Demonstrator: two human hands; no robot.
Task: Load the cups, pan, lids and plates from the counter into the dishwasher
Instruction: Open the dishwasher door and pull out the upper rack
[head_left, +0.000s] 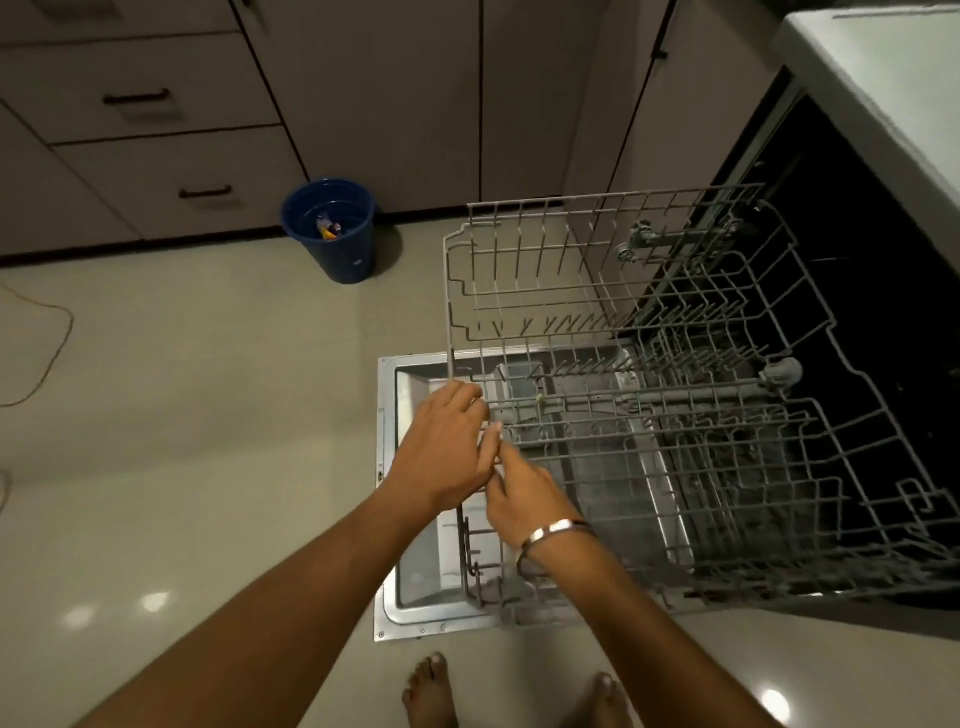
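Both hands, left hand (441, 447) and right hand (524, 499), pinch the empty rack's (675, 415) front edge; the counter (893, 78) is far beyond the rack.

I see my left hand (441, 447) and right hand (524, 499) gripping the front rim of the pulled-out upper rack (649, 322) above the open dishwasher door (415, 519).

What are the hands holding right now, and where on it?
Both hands grip the dishwasher rack at its front edge: the left hand near the front left corner, the right hand just beside it. The rack holds no dishes.
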